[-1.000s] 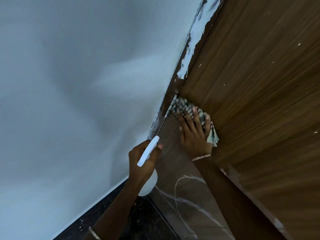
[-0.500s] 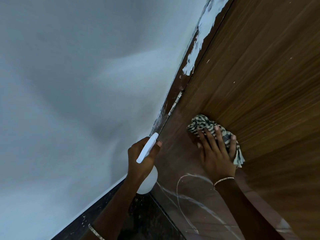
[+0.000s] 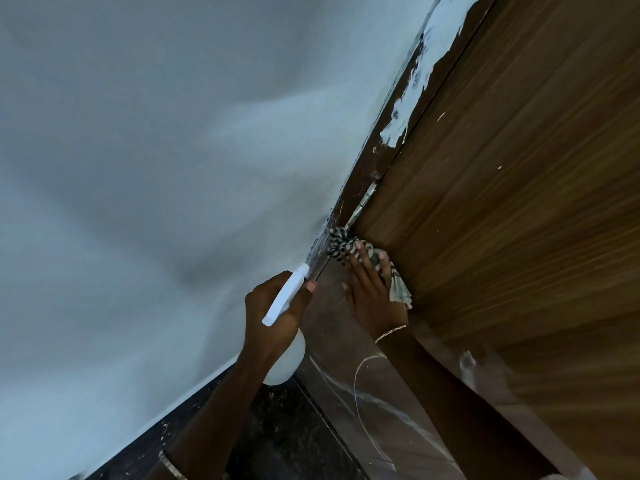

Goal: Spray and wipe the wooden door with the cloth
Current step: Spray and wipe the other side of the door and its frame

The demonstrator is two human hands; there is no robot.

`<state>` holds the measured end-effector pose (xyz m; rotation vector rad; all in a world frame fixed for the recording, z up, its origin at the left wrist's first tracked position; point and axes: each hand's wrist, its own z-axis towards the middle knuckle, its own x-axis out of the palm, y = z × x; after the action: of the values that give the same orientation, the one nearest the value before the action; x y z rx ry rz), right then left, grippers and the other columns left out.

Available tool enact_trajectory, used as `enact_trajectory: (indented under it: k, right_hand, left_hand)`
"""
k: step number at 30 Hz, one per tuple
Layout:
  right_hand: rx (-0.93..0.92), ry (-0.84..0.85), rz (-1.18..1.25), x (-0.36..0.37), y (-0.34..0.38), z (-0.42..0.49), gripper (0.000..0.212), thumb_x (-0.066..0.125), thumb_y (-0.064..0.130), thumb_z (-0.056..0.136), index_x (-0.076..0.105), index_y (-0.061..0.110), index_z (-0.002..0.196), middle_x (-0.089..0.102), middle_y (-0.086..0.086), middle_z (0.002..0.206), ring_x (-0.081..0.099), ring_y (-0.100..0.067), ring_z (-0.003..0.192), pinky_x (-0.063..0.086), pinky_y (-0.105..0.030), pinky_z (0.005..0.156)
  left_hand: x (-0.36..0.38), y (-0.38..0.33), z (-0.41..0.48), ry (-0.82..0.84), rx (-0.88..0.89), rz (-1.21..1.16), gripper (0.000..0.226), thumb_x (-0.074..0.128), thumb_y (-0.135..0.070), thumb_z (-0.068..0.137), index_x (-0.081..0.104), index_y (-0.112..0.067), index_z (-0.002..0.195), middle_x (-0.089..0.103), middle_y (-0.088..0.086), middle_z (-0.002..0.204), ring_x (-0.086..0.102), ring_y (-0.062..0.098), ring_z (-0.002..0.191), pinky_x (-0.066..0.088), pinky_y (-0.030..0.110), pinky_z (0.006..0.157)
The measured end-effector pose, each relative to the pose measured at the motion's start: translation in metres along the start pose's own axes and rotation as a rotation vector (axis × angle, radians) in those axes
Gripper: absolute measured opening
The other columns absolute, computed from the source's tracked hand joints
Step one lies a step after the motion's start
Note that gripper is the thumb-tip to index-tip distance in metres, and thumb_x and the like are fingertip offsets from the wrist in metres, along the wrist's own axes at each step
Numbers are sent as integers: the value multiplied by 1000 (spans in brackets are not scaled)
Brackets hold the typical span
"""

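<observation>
Wiping the wooden door (image 3: 502, 202) by its hinge edge.
The left hand (image 3: 273, 317) grips a white spray bottle (image 3: 284, 365), contents hidden; the right hand (image 3: 374, 292) presses the cloth (image 3: 341, 242) beneath flat fingers.

Thin golden bangle (image 3: 390, 333) on the bare right wrist, pale band (image 3: 171, 465) on the left.

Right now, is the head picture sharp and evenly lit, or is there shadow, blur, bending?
Head view: light is dim and bluish; soft shadows cross the white wall; the wide lens slants the door; its lower right is streaked with blur; the cloth under the right hand and the spray bottle in the left hand look sharp.
</observation>
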<state>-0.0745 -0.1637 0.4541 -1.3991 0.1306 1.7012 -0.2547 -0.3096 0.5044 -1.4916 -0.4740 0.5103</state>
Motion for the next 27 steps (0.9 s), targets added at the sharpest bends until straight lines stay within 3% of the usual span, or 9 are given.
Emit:
enact_trajectory:
  k: [4,9,12,14,18,22,25,27]
  right_hand:
    - [73,-187,-34,-30,-14,11,43,63,24,99,65,7,139,58,-7,150,31,-25,154,-4,-49,130]
    - [381,-422,-246,-75,-33,35,51,50,36,107,47,23,156,50,4,157,15,-22,160,5,-56,127]
    - [284,-414,-295,-55,-30,36,50,54,38,107,51,20,154,53,2,155,15,-25,160,4,-54,129]
    - [176,-372,-210,-27,-18,29,51,61,35,104,55,15,150,56,-2,153,19,-25,159,1,-53,129]
    - [106,-223,-180,9,9,16,61,65,34,101,48,8,154,49,-7,158,20,-25,157,-1,-52,130]
    - [60,-145,-125,-2,8,10,55,62,29,102,52,5,151,49,-9,158,21,-24,157,-4,-49,130]
    - [138,-203,-30,-24,-6,2,45,63,24,100,63,9,142,56,-4,152,27,-19,155,-2,-47,130]
    - [233,-244,-72,-37,-12,-8,43,55,28,105,59,17,147,55,2,153,20,-15,158,0,-47,130]
  left_hand:
    - [-2,-4,0,0,10,-6,6,75,-36,84,70,-39,86,70,-5,76,67,19,67,60,45,57]
    - [1,3,4,-3,-1,-1,8,73,-41,81,66,-42,84,68,-15,73,67,11,67,62,39,62]
    - [3,4,7,-7,39,13,18,73,-37,83,69,-53,74,67,-21,74,64,11,66,58,40,59]
    - [3,6,8,-2,53,17,25,72,-34,84,68,-58,77,66,-16,76,63,16,66,56,47,56]
    - [3,10,10,-16,115,2,22,75,-33,86,68,-53,80,65,-4,77,61,21,64,54,48,53]
    - [-1,10,9,-2,112,31,14,72,-35,84,68,-46,77,63,6,77,60,26,64,54,50,52]
    - [-4,8,4,18,107,8,2,69,-32,83,69,-33,82,63,2,72,58,24,64,52,47,54]
    - [-5,9,2,18,82,3,9,69,-37,83,69,-46,82,65,-8,72,60,20,64,53,46,58]
